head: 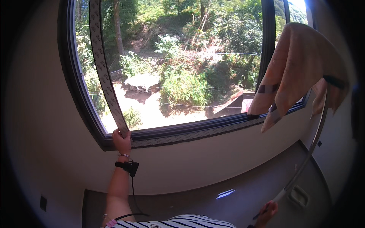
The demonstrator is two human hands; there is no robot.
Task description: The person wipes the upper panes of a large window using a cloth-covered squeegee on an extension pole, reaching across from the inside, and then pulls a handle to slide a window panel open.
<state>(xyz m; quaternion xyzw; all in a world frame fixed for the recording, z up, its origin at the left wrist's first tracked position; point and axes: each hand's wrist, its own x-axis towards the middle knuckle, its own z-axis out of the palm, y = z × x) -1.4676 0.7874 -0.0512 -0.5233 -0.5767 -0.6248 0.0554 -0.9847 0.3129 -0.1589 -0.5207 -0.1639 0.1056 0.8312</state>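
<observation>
My left hand (122, 142) grips the lower end of an upright sash stile (106, 77), which is covered with printed protective film. This spot is near the bottom left corner of the dark window frame (77, 94). Low at the right, my right hand (268, 212) is closed around the lower part of a long pole (303, 165). The pole slants up to a dark head (334, 81). A pinkish-beige cloth (302, 65) hangs draped over that head, in front of the window's right side. Part of the head is hidden under the cloth.
On the dark floor (194, 205) near the right wall lies a pale, rounded rectangular object (298, 196). Filmed trim (199, 137) runs under the window. A black cable (133, 188) trails from the device on my left wrist. Dark wall plates (43, 203) sit low on the walls.
</observation>
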